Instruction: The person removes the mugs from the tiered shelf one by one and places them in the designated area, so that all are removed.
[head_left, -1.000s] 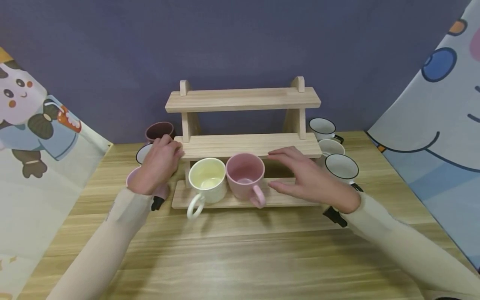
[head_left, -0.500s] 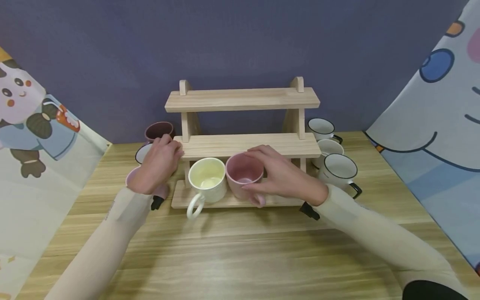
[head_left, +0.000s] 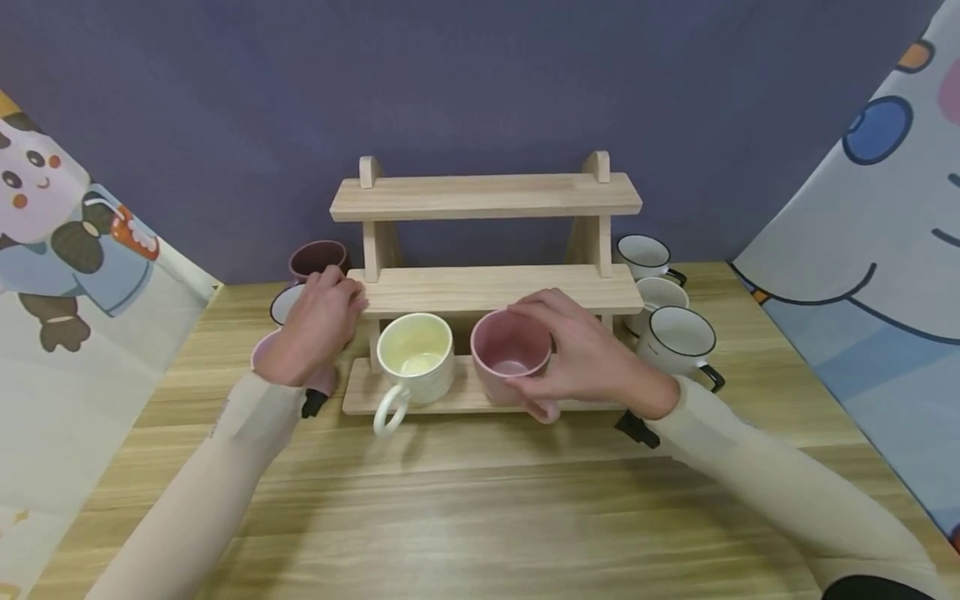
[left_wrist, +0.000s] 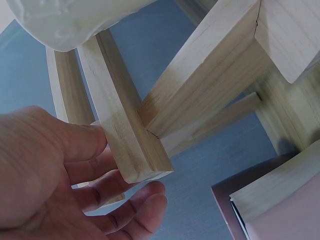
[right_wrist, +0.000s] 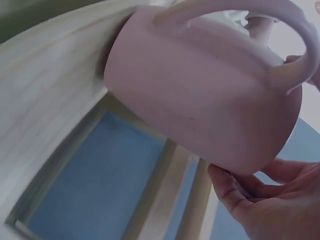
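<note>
My right hand (head_left: 581,358) grips a pink mug (head_left: 504,354) at its right side, thumb near the front rim and fingers along the back rim. The mug stands on the lowest tier of a three-tier wooden display rack (head_left: 480,287), its handle towards me. In the right wrist view, the fingertips (right_wrist: 225,187) press against the pink mug's wall (right_wrist: 200,90). My left hand (head_left: 315,321) holds the left end of the rack's middle board; the left wrist view shows thumb and fingers around that board (left_wrist: 120,125). A pale yellow mug (head_left: 416,358) stands left of the pink one, a gap between them.
On the table (head_left: 465,517) right of the rack stand a rear black-rimmed white mug (head_left: 643,254), a plain cream mug (head_left: 660,300) and a front black-rimmed mug (head_left: 678,337). A maroon mug (head_left: 318,258) and others, partly behind my left arm, stand left. A dark blue wall (head_left: 480,83) rises behind.
My right hand has come in from the right and taken hold of the pink mug, which has shifted right, away from the yellow mug. My left hand has stayed on the rack.
</note>
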